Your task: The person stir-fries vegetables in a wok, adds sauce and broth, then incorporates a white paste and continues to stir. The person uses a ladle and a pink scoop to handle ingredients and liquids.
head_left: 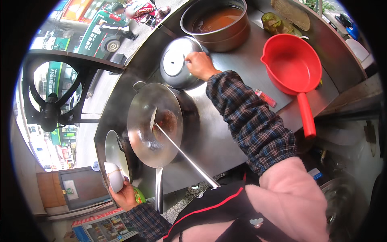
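My right hand [200, 65] is closed, fingers curled at the right side of a domed silver metal lid [172, 62] with a pale flat top. Down at the left, my left hand [125, 196] grips a white bowl [116, 177], tilted on its side against the near end of a light-coloured pan [114, 150]. Between the hands sits a large metal wok [139, 133] with reddish-brown sauce in its bottom. A long-handled ladle [181, 152] leans in the wok, its head over the sauce and its handle slanting toward my apron.
A deep pot [225, 38] of orange-brown liquid stands at the far edge. On the steel counter [219, 133] at right lie a red plastic dipper [296, 72] and a small red packet [266, 98]. A black metal frame [50, 109] rises at left. Street, vehicles and people show beyond.
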Available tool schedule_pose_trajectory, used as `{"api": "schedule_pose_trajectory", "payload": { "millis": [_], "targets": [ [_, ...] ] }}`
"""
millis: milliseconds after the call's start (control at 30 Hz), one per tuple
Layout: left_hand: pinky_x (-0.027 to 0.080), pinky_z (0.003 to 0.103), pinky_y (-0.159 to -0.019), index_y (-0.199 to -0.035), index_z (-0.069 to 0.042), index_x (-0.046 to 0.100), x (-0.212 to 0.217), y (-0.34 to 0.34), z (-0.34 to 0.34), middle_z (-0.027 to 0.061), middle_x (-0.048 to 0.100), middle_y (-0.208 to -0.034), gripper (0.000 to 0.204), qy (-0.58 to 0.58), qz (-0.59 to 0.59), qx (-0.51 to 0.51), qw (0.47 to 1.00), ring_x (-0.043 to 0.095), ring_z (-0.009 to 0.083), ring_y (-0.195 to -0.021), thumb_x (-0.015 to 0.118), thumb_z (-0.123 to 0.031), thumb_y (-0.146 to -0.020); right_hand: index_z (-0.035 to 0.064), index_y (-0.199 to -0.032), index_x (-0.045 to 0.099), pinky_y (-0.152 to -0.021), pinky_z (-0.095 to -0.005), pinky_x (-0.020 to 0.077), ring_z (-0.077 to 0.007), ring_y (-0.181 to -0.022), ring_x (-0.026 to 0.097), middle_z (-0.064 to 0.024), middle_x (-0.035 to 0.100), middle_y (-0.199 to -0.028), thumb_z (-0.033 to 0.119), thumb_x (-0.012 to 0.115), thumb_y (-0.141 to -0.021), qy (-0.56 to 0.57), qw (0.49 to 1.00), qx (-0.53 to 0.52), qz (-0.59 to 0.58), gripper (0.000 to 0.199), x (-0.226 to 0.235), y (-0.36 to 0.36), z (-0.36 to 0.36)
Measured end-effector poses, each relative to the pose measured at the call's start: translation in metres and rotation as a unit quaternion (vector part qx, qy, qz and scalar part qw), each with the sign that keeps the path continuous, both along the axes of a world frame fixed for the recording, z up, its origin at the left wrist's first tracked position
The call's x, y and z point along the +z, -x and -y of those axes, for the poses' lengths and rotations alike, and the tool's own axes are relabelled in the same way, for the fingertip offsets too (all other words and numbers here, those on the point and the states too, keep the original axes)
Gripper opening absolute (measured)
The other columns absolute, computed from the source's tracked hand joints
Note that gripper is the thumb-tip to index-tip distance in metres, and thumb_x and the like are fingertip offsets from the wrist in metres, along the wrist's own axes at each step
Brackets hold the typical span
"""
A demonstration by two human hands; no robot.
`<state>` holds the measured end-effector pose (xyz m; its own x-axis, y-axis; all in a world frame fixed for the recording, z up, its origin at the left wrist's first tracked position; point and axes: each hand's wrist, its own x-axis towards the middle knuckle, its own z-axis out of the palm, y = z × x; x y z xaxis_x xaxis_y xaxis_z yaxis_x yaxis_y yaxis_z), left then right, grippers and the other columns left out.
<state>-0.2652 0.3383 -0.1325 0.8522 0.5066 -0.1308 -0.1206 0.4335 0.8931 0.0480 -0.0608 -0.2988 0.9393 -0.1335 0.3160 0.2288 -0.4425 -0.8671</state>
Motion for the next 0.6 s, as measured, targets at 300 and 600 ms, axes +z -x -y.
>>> {"api": "schedule_pose_trajectory", "payload": {
  "millis": [300, 600],
  "targets": [
    [0.060, 0.032, -0.063, -0.126, -0.002, 0.053, 0.014, 0.032, 0.021, 0.0188, 0.058, -0.123, 0.040, -0.043, -0.030, 0.069, 0.996, 0.063, 0.0321, -0.091, 0.048, -0.027, -0.095, 0.0002, -0.096, 0.069, -0.082, -0.0476, 0.0529, -0.0428, -0.090, 0.065, -0.0277, 0.066, -0.093, 0.004, 0.056, -0.078, 0.087, 0.994, 0.071, -0.002, 0.023, 0.012, -0.055, -0.029],
    [0.059, 0.033, -0.060, -0.119, -0.003, 0.056, 0.009, 0.050, 0.027, 0.0130, 0.066, -0.108, 0.038, -0.013, -0.049, 0.138, 0.989, 0.066, 0.0278, -0.088, 0.049, -0.031, -0.094, 0.0020, -0.100, 0.071, -0.086, -0.0449, 0.0507, -0.0389, -0.092, 0.065, -0.0244, 0.067, -0.095, 0.012, 0.060, -0.082, 0.075, 0.993, 0.092, -0.021, 0.023, -0.006, -0.055, -0.043]
  ]
}}
